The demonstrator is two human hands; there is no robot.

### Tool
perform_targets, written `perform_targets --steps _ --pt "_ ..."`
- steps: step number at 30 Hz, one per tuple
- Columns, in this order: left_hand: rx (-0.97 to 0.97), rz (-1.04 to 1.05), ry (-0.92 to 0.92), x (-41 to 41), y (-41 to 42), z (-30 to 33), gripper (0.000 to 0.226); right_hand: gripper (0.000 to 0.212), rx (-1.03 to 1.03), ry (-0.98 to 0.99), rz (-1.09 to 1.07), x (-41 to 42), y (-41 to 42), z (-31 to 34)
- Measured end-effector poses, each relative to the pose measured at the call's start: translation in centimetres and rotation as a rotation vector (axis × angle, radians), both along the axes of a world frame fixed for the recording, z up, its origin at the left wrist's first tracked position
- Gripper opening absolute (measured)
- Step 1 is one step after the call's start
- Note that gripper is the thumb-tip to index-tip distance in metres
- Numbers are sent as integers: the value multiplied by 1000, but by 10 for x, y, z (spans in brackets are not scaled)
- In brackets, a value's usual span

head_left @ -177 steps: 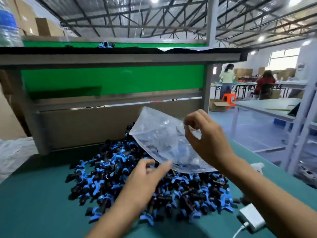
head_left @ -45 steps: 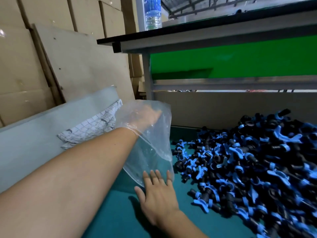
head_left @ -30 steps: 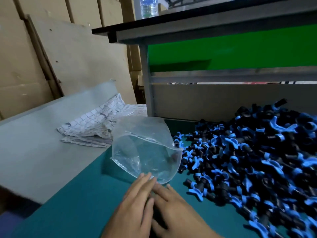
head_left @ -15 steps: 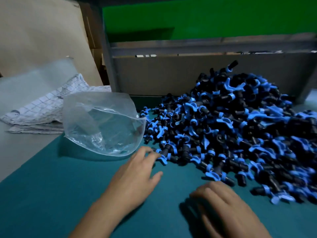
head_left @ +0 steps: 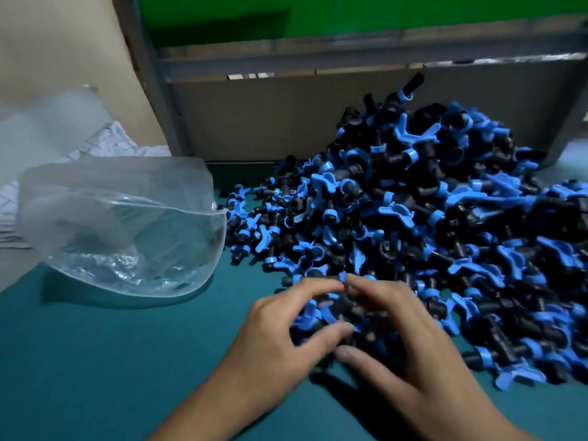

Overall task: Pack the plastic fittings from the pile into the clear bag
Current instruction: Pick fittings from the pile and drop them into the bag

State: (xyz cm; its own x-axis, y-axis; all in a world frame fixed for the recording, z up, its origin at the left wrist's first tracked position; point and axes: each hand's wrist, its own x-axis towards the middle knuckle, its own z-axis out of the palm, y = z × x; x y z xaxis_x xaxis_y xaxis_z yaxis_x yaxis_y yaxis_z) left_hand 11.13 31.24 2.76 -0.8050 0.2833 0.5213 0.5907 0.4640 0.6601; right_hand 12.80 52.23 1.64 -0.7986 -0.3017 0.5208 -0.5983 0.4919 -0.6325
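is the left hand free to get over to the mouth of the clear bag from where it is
Probably yes. The left hand is at the near edge of the pile of fittings, and only bare green table lies between it and the open clear bag to its left.

No readable text, label, brand, number or sign on anything in view.

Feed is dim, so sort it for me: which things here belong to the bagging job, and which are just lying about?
Job: pile of black-and-blue plastic fittings; open clear plastic bag; left hand and right hand, gathering fittings.

Lying about: checked white cloth; brown cardboard sheet.
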Motion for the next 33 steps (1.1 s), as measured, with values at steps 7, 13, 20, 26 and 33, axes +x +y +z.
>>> perform_targets --steps 7,13,20,26,33 --pt "207 -108 -475 -17 0 -14 52 33 44 40 84 -13 -1 -2" --pt "312 -228 -579 -12 -12 -17 44 59 -401 -403 163 -6 -2 -10" --pt "449 -213 -526 -10 -4 -14 49 31 -572 -464 187 -13 -4 -13" --pt "552 -76 -383 -17 -17 -8 23 20 -593 -375 -14 -11 0 -2" --pt "611 -133 -521 -19 -18 -10 24 16 -612 -415 18 -14 1 -2"
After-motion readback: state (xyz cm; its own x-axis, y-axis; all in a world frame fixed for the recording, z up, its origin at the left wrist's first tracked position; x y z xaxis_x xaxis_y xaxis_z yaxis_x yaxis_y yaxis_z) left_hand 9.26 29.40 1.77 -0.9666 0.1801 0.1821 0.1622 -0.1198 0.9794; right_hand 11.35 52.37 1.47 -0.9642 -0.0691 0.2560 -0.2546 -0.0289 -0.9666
